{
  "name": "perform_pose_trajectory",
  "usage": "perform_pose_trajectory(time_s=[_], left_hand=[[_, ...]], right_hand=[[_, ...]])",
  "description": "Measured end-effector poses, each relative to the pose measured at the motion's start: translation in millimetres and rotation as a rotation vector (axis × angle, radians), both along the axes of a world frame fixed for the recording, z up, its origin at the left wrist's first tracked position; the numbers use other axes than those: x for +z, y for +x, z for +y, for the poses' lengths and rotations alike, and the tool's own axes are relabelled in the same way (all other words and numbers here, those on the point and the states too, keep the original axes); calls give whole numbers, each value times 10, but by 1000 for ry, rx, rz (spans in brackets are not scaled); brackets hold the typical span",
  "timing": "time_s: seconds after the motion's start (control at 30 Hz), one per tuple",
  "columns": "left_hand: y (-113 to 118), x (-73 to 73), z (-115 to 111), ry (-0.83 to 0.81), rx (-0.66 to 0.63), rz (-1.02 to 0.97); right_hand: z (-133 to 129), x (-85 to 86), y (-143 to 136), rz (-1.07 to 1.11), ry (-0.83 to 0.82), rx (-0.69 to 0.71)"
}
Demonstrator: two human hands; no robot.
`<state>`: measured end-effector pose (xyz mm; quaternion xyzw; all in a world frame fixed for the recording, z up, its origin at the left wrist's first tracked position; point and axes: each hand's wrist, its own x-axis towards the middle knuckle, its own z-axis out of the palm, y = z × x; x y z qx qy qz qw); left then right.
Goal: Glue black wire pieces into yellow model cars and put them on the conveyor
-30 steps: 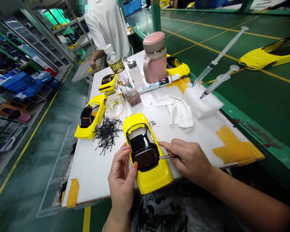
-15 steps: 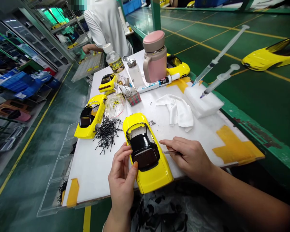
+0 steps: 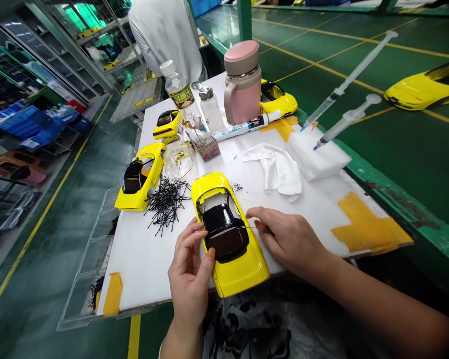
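Observation:
A yellow model car body [image 3: 243, 273] with a black roof and dark window rests at the near edge of the white work board. My left hand [image 3: 190, 269] grips its left side, the thumb lying by the rear window. On the other side, my right hand [image 3: 290, 239] pinches a thin metal tool [image 3: 251, 228], possibly tweezers. The tool points left across the car's side, toward the edge of the dark window; whether its tip touches is unclear. My right index finger stretches forward above it. A pile of thin black pieces [image 3: 167, 202] lies left of the car.
More yellow car bodies [image 3: 140, 179] stand at the left and back. Behind are a pink mug [image 3: 243, 94], a bottle [image 3: 177, 87], a pump dispenser [image 3: 210, 107] and a glue tube [image 3: 247, 127]. A white cloth [image 3: 275, 169] lies near a foam block [image 3: 316, 159] holding two syringes. A person in white stands beyond.
My right hand has moved slightly up and left, and the tool now reaches over the car's side toward the window. My left hand keeps its hold on the car body. The view has shifted slightly.

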<state>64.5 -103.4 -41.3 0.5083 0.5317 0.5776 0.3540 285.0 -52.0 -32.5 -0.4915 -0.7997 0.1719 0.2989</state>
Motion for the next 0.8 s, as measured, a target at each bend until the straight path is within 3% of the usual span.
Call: perform_pose_trajectory(time_s=[0.2,0.47,0.8], left_hand=[[-3,3,8,-4,-5,5],[-6,-8,-1,9,-16,10],[-5,-5,2,8,-15,3]], right_hand=[[25,3,-7,22,-75,-20],[40,47,-26,-72,-49,-11],[77,57,-11,30,-190,14]])
